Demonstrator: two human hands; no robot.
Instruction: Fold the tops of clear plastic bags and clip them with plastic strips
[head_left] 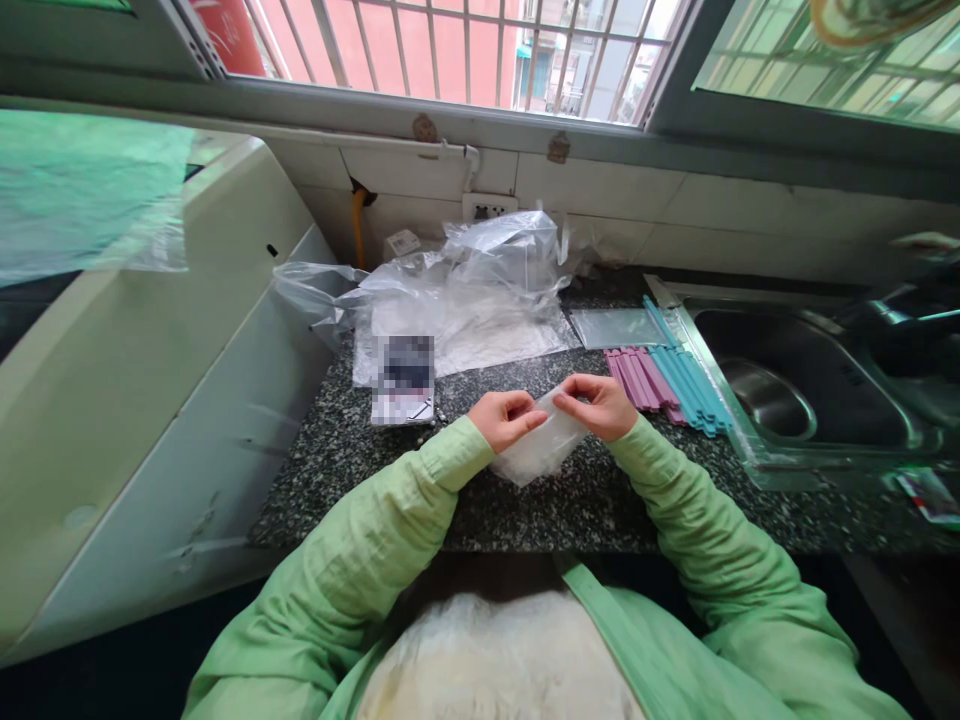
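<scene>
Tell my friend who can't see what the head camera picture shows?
Both hands, left hand and right hand, pinch the top edge of a small clear plastic bag over a speckled counter. Pink and blue strips, crumpled plastic bags and a sink lie beyond.

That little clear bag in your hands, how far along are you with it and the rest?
Nothing shows as finished. In hand: the left hand and right hand pinch the top edge of the small clear bag over the granite counter. Left, it seems: the pink strips and blue strips lie unused beside the sink, a flat bag waits, and crumpled plastic sits behind.
</scene>
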